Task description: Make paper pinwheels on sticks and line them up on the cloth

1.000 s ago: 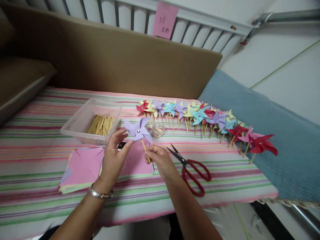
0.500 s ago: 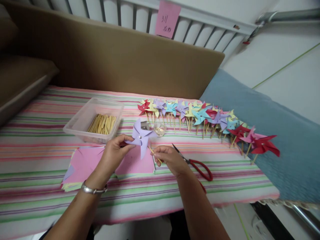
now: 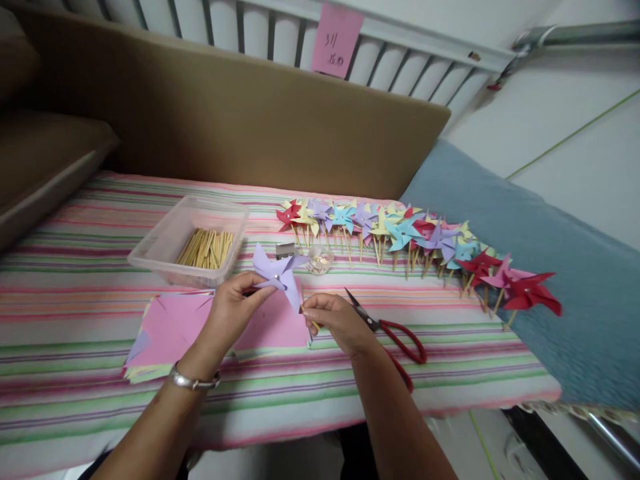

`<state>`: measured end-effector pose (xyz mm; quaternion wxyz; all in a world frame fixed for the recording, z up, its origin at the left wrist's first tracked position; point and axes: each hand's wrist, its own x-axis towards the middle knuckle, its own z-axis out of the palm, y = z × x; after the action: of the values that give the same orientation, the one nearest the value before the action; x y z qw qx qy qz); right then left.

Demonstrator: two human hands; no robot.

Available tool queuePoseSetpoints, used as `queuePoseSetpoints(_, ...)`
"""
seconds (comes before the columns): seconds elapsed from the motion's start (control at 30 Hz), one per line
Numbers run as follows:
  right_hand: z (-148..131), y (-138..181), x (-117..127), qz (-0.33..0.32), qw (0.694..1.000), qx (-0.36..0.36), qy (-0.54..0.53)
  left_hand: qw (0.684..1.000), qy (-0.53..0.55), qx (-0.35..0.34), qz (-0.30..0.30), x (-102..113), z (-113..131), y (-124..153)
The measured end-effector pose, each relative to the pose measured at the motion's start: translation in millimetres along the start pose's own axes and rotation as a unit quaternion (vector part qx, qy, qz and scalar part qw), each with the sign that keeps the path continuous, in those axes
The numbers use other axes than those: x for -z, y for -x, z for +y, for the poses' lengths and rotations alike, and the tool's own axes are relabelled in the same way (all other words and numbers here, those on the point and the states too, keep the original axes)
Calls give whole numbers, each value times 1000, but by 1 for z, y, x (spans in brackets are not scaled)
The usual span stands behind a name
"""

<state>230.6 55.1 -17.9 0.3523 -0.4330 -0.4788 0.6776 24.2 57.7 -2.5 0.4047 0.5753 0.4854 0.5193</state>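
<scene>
A lavender paper pinwheel (image 3: 278, 275) with a small pin at its centre is held up between my hands. My left hand (image 3: 239, 301) is closed on the pinwheel from its left side, thumb in front. My right hand (image 3: 333, 319) pinches the pinwheel's wooden stick (image 3: 315, 326), whose lower end shows below the fingers. Underneath lies a stack of pink paper squares (image 3: 273, 320), with a second stack of cut paper (image 3: 175, 327) to its left. Red-handled scissors (image 3: 373, 325) rest on the cloth just right of my right hand.
Behind my left hand stands a clear plastic box (image 3: 150, 257) of wooden sticks (image 3: 206, 248). A small metal box (image 3: 285, 251) and a round clear dish (image 3: 320, 260) sit past the pinwheel. Finished pinwheels (image 3: 403, 233) line the back right. A cardboard sheet (image 3: 250, 120) closes off the rear.
The lavender pinwheel has turned in my hands, its blades at a different angle, and its head sits slightly left. Less of the stick shows. Both hands keep their hold.
</scene>
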Motion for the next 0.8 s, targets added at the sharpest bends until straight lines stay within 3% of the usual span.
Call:
queuePoseSetpoints(0.2,-1,0,-1,20,1000,6,-1,1000,-6,6,22,-1,-1,1)
queuePoseSetpoints(0.43,-3,0,7,37,999,2,11,996,71,13,55,7,3,-2)
queuePoseSetpoints(0.67,-9,3,12,18,1000,-14,14,997,31,64,-30,13,0,-6)
queuePoseSetpoints(0.8,-12,2,13,3,1000,-18,13,997,21,63,-38,15,1,-7)
